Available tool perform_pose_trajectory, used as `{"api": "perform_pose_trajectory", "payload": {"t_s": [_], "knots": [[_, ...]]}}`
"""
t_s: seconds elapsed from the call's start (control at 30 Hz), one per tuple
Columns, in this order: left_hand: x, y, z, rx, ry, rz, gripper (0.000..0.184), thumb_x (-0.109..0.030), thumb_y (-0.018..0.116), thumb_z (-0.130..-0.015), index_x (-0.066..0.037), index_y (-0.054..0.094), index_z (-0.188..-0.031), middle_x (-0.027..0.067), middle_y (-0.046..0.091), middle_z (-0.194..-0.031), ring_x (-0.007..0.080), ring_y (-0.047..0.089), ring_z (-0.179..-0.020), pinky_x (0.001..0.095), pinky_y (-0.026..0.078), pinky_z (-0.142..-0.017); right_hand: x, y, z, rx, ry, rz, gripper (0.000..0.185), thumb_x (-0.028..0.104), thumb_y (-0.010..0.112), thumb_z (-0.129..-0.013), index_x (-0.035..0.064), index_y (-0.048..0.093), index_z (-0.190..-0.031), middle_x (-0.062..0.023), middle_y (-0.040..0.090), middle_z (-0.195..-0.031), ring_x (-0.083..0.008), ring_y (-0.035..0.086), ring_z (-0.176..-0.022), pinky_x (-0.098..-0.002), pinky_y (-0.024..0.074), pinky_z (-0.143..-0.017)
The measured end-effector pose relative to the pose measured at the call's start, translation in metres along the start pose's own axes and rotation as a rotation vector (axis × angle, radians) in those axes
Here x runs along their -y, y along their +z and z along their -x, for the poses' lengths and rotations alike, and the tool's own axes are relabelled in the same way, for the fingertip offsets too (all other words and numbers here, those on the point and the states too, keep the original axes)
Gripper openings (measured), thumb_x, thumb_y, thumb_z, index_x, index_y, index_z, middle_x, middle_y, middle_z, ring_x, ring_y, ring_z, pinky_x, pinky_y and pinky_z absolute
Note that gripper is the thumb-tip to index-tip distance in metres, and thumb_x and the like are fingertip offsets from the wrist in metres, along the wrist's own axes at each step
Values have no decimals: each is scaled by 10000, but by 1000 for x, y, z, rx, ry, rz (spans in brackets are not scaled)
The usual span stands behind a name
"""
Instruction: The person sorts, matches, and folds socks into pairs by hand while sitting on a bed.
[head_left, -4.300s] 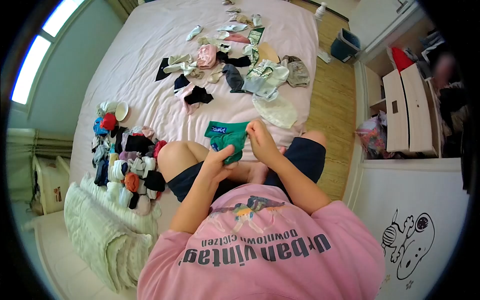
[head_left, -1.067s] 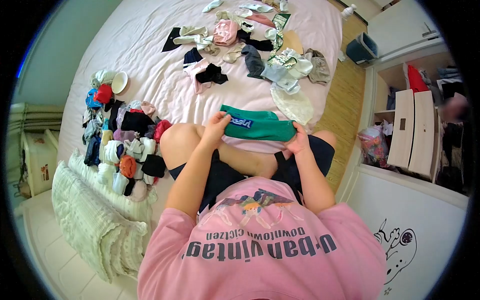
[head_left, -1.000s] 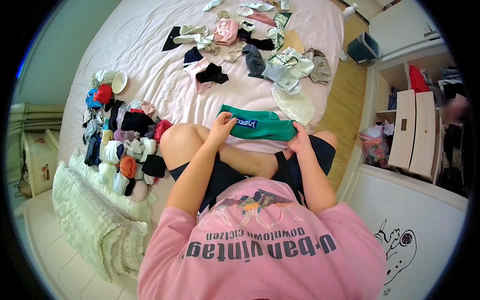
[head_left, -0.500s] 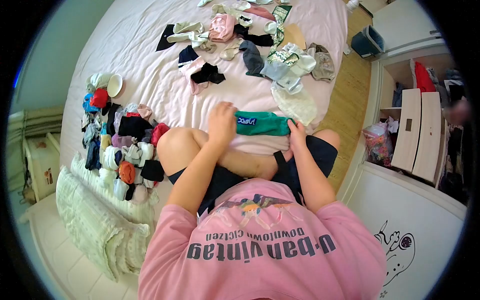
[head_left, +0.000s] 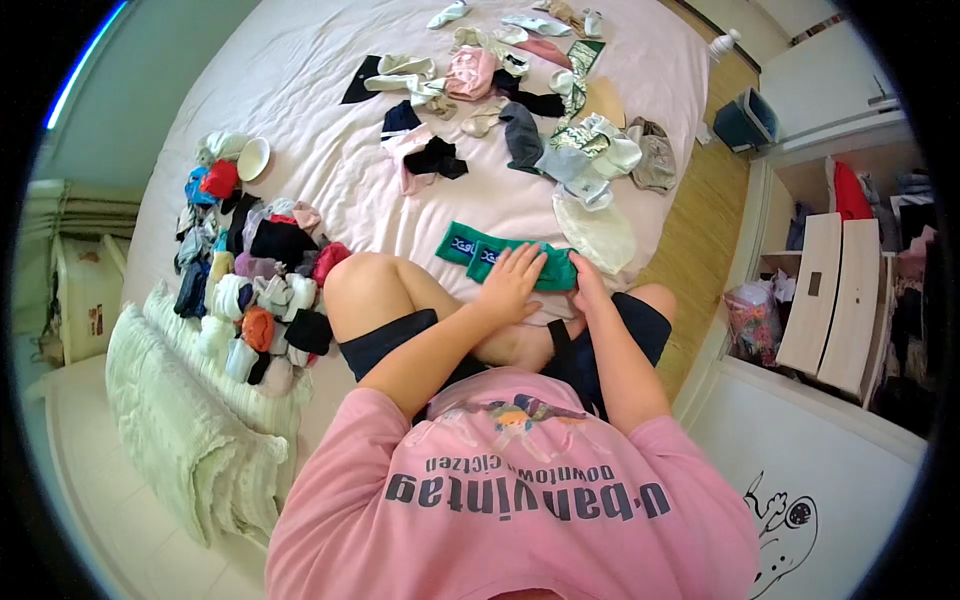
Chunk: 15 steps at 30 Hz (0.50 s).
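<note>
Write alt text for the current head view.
Left hand lies flat on overlapping green socks; right hand holds their right end, over a pale pink bedsheet. Loose garments are spread beyond; bundled garments cluster at left.

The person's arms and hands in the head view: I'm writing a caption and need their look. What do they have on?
Both the left hand and right hand are gloveless, with no ring, watch or bracelet visible. The forearms are uncovered. The left sleeve and right sleeve are short, loose and plain pink, matching the shirt.
</note>
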<state>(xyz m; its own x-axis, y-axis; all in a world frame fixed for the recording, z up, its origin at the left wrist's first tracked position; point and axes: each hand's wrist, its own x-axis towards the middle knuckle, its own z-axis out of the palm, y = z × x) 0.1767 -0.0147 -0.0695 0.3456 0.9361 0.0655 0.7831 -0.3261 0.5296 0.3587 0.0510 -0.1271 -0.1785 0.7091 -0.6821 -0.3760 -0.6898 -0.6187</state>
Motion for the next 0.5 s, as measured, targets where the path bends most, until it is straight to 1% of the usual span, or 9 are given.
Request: {"api": "perform_pose_trajectory", "payload": {"t_s": [0.07,0.1,0.17,0.3,0.33,0.37,0.4,0.43,0.5], "knots": [[-11,-1,5,-54,-35,156,879,-266,713,-592,-24,264,-1309,176,299,-1336,322,273,-1250,463,227,-1017,3,12,8,7,15,1,172,204,524,-842,78,528,-961,-26,559,-865,-138,555,-786,-314,468,-700],[-18,-6,8,-109,-56,205,880,-168,708,-589,-5,233,-1312,186,301,-1327,336,292,-1233,439,255,-1006,8,24,19,69,1,-11,190,210,520,-847,78,525,-984,-27,562,-877,-137,554,-797,-311,464,-716],[-22,-13,12,-270,-128,296,817,-114,691,-603,-20,270,-1297,189,383,-1263,339,376,-1171,420,319,-958,22,55,51,190,-32,-38,228,221,511,-857,77,520,-1032,-30,569,-900,-136,553,-820,-304,456,-749],[-18,-36,15,-524,-350,696,601,-23,644,-654,-55,415,-1209,176,557,-1042,321,552,-956,353,443,-798,60,111,125,490,-247,248,296,168,541,-843,49,497,-1110,-38,561,-1008,-138,543,-870,-276,439,-784],[-15,-49,13,-528,-310,851,361,19,599,-754,-43,509,-1098,77,597,-960,155,568,-870,280,463,-737,70,122,140,589,-336,347,299,153,550,-837,42,499,-1110,-42,555,-1039,-138,536,-890,-268,429,-797],[-12,-61,11,-503,-321,950,323,3,595,-770,-41,521,-1081,57,596,-953,134,556,-870,278,458,-744,79,128,151,687,-428,450,303,137,559,-831,35,501,-1110,-45,549,-1070,-137,529,-909,-261,419,-810],[-13,-74,9,-474,-330,1049,285,-13,591,-786,-40,533,-1063,36,596,-946,113,544,-870,277,453,-752,88,131,156,639,-549,553,328,121,585,-805,33,505,-1110,-46,546,-1060,-130,522,-889,-258,421,-795],[-27,-100,10,-428,-466,1316,287,-45,589,-797,-31,522,-1076,45,590,-976,131,553,-887,284,451,-776,100,133,158,586,-670,655,354,105,611,-780,31,509,-1111,-47,542,-1050,-123,515,-870,-255,423,-780],[-33,-127,11,-311,-321,1623,290,-83,565,-821,-18,502,-1096,70,579,-1024,167,565,-915,304,455,-809,116,140,164,432,-927,805,385,105,662,-727,49,539,-1088,-48,541,-990,-105,491,-805,-241,419,-733]]}}
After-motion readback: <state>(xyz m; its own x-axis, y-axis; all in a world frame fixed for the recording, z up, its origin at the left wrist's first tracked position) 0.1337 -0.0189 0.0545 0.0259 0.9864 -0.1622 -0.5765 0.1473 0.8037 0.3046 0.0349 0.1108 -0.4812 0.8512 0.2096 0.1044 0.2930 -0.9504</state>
